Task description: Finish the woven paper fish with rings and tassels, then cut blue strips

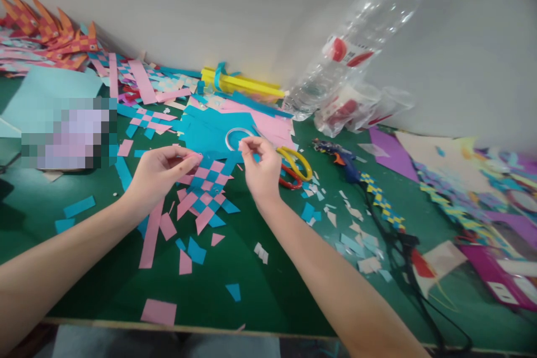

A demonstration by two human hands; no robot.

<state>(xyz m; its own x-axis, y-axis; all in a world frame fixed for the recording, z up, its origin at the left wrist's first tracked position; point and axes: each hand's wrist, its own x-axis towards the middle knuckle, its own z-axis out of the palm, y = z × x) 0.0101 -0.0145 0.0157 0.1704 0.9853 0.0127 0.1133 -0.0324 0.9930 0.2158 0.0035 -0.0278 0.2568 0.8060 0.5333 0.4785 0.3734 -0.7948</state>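
find the pink-and-blue paper weaving at the centre of the frame, on the green tabletop, close by the left hand. there, see thumb and finger pressed together; cannot tell if gripping the weaving's upper edge. on the right hand, beside the silvery ring, again see fingertips touching; cannot make out any held bit. expect light, thin, springy paper, probably easy to crease. best take hold at the checked middle, not by the loose strip ends.

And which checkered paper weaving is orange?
The spiky orange-red paper pile, far left; the checkered paper weaving by the left hand is pink and blue.
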